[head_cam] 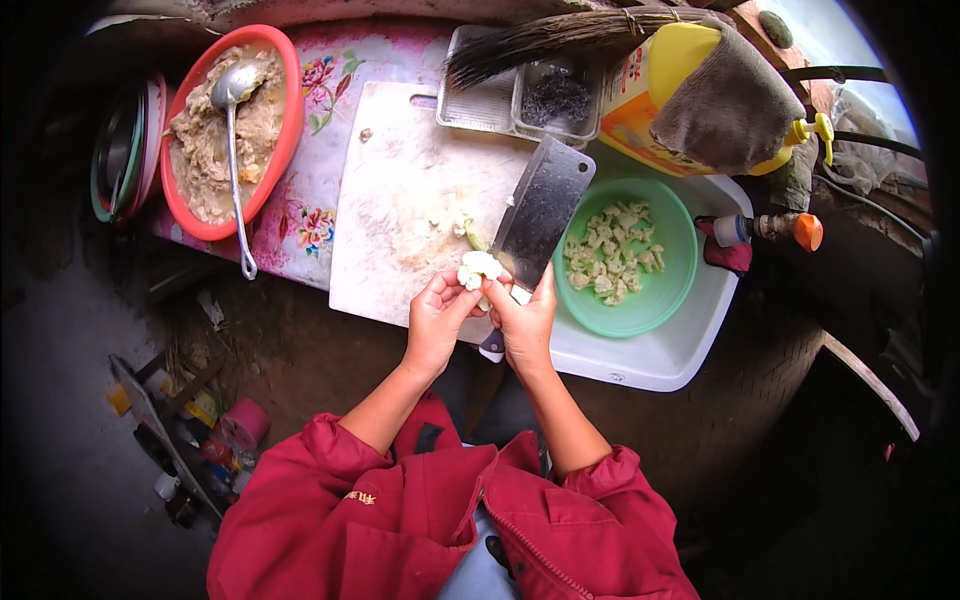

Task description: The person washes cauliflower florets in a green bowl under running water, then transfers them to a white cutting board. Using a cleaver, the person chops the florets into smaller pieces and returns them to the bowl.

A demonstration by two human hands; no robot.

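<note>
My left hand (437, 319) pinches a white cauliflower floret (478, 268) just above the near part of the white cutting board (382, 195). With its thumb against the same floret, my right hand (527, 322) grips the handle of a cleaver (541, 214). The dark blade points away from me, over the board's right side. A cut cauliflower stem piece (475, 237) and small crumbs lie beside the blade. At the right, a green plastic bowl (681, 289) holds several cut florets (607, 251). My right fingers are partly hidden behind the floret and handle.
The green bowl stands in a white plastic basin (667, 367). At left, a red basin (296, 97) holds pale wet food and a metal ladle (232, 142). Clear plastic trays (480, 105), a straw brush (540, 45) and a yellow jug (679, 56) under a grey cloth (731, 105) line the back.
</note>
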